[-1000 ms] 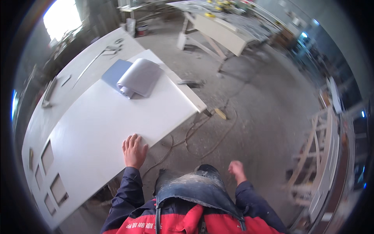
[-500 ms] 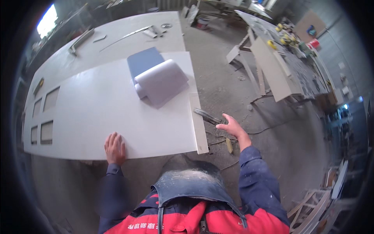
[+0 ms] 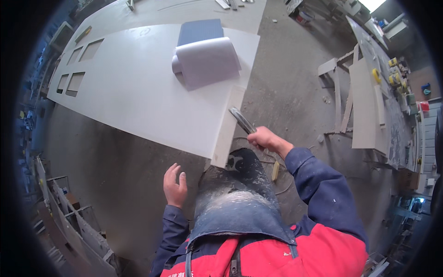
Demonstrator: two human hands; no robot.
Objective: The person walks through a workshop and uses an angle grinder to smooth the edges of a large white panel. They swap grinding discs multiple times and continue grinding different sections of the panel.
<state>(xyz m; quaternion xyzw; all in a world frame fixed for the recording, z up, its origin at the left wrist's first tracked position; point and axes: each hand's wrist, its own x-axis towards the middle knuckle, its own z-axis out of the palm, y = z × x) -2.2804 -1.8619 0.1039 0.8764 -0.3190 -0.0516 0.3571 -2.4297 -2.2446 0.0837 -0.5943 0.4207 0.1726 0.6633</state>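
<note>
My right hand is closed around one end of a long, dark grey metal hand tool. Its exact kind does not show clearly. The tool's far end lies over a narrow pale strip along the right end of a large white panel. In the air just off the panel's near edge, my left hand is empty, its fingers stretched and thumb apart. Farther back on the panel rests a partly rolled pale lilac sheet, with a blue-grey sheet beside it.
Rectangular cutouts pierce the panel's left end. To the right stands a workbench with yellow rolls and a leaning board. A cord and a small yellow piece lie on the floor. Wooden frames stand at lower left.
My right hand, open beside the tool before, has closed on it. My left hand has come off the panel. The view has turned, so the panel appears slanted and farther left.
</note>
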